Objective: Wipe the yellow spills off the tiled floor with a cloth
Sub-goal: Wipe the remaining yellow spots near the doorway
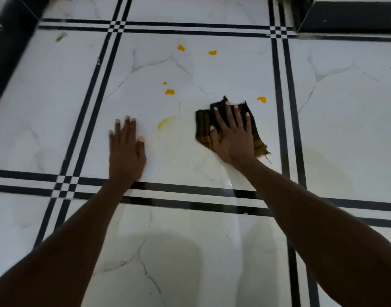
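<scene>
Right hand [232,136], fingers spread flat, presses the cloth [203,125] to the floor [212,74]; left hand [127,147] lies open, palm down, on bare tile.

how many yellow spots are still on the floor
6: two far ones, a tiny dot above a blob, one right of the cloth, and a smear between the hands. The cloth may hide more.

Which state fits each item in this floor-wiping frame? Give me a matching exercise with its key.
Things:
1. left hand
2. right hand
3. cloth
4. yellow streak

States:
A. pinned under a palm
B. thin smear between the two hands
C. flat on bare tile, holding nothing
D. pressing down on fabric

Pairs: 1-C, 2-D, 3-A, 4-B
</scene>
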